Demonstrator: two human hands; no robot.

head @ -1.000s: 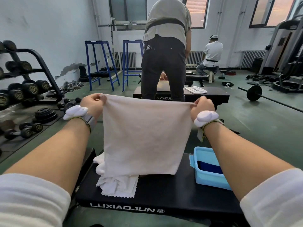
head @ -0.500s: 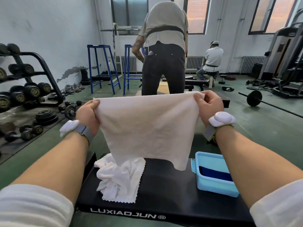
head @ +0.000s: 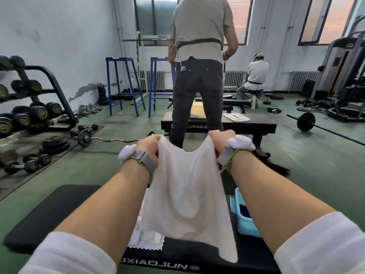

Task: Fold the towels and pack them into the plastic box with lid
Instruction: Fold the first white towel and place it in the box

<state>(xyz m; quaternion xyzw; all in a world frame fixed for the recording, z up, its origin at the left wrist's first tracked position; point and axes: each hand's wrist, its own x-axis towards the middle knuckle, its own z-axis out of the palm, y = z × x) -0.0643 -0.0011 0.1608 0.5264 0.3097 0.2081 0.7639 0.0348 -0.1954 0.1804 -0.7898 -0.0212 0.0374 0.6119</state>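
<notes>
Head view: my left hand point(head: 148, 145) and right hand point(head: 221, 141) each pinch a towel point(head: 185, 194) corner, hanging it flat for folding.

The left hand point(head: 148, 145) and right hand point(head: 222, 141) have been brought much closer together, so the top edge of the white towel point(head: 187, 194), earlier stretched taut, now sags between them. The towel has been carried forward, its lower edge reaching the near edge of the bench point(head: 59, 210).
</notes>
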